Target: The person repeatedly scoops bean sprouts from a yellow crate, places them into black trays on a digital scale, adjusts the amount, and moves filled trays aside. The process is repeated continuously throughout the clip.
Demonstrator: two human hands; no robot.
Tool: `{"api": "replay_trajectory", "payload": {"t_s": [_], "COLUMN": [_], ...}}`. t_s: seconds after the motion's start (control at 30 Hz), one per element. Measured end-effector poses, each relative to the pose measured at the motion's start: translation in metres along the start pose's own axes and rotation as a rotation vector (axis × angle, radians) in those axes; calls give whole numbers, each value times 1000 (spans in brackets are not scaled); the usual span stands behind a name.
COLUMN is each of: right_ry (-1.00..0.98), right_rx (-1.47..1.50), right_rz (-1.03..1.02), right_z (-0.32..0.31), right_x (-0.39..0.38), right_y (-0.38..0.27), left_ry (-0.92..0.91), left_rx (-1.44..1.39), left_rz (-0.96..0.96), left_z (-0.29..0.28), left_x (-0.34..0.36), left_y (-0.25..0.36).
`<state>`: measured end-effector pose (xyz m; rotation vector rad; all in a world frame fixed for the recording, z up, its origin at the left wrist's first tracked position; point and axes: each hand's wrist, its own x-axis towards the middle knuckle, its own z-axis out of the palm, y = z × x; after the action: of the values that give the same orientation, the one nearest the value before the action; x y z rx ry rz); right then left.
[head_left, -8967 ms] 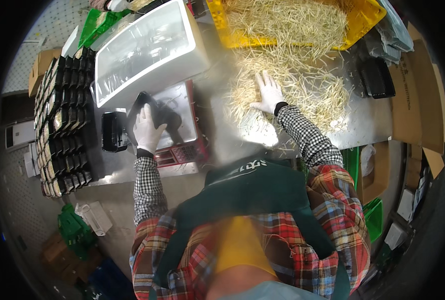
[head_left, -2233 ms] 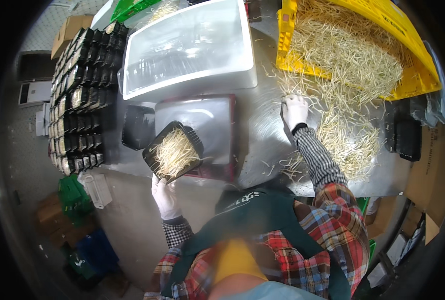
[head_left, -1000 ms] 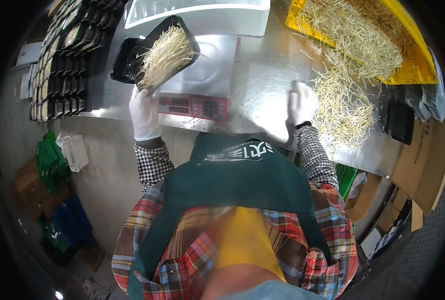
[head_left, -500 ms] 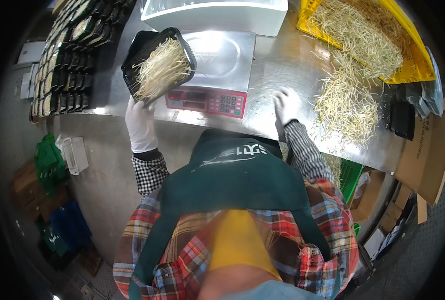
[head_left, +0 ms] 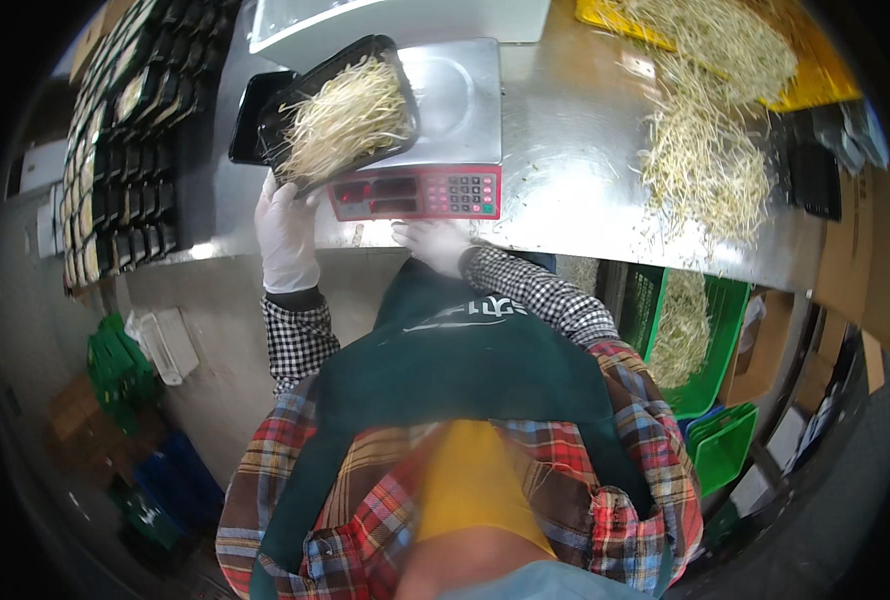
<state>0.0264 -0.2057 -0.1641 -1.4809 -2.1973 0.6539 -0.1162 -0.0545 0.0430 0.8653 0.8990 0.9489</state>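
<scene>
A black plastic tray (head_left: 380,45) heaped with pale bean sprouts (head_left: 350,112) tilts over the left side of a scale (head_left: 473,100) with a red keypad panel. My gloved left hand (head_left: 287,235) grips the near edge of this tray, thumb and fingers closed on it. Beneath and to the left shows another black tray (head_left: 250,118); whether it touches the first is hidden. My gloved right hand (head_left: 431,244) lies at the table's front edge, just below the scale's panel, fingers stretched to the left and holding nothing visible.
Loose sprouts (head_left: 705,170) are piled on the steel table (head_left: 565,150), spilling from a yellow crate (head_left: 823,82). Packed trays (head_left: 145,165) stand stacked at left. A white bin (head_left: 395,22) is behind the scale. Below the table at right is a green crate (head_left: 731,325).
My right hand has swung left from the bare steel near the sprout pile to the front of the scale. The sprout tray has shifted slightly right over the scale, still in my left hand.
</scene>
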Motion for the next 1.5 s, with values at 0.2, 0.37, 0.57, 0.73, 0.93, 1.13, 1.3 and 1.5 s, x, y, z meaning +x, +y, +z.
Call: {"api": "replay_trajectory", "payload": {"t_s": [0.2,0.37,0.57,0.73,0.93,1.13,1.3,1.5], "right_ry": [218,685,558,481,1097,761,921,569], "right_rx": [-50,-243,-281,-430,140,649,543,-245], "right_rz": [558,772,510,626,709,710,649,406], "right_z": [-98,-160,-103,-137,-196,-245,-304,-323], "right_x": [-140,-177,-63,-127,-174,-130,-149,-96], "right_y": [43,86,105,157,164,73,46,31], "left_ry": [-96,-98,-150,-107,-146,-153,-205,-367], "left_rx": [58,6,111,152,6,-32,52,6], "left_rz": [-31,-57,-45,23,-46,-80,-31,-46], "left_z": [-29,-11,27,34,81,153,162,172], "left_x": [13,23,35,19,19,10,7,-2], "left_y": [-6,-18,-6,5,-58,-110,-119,-129]}}
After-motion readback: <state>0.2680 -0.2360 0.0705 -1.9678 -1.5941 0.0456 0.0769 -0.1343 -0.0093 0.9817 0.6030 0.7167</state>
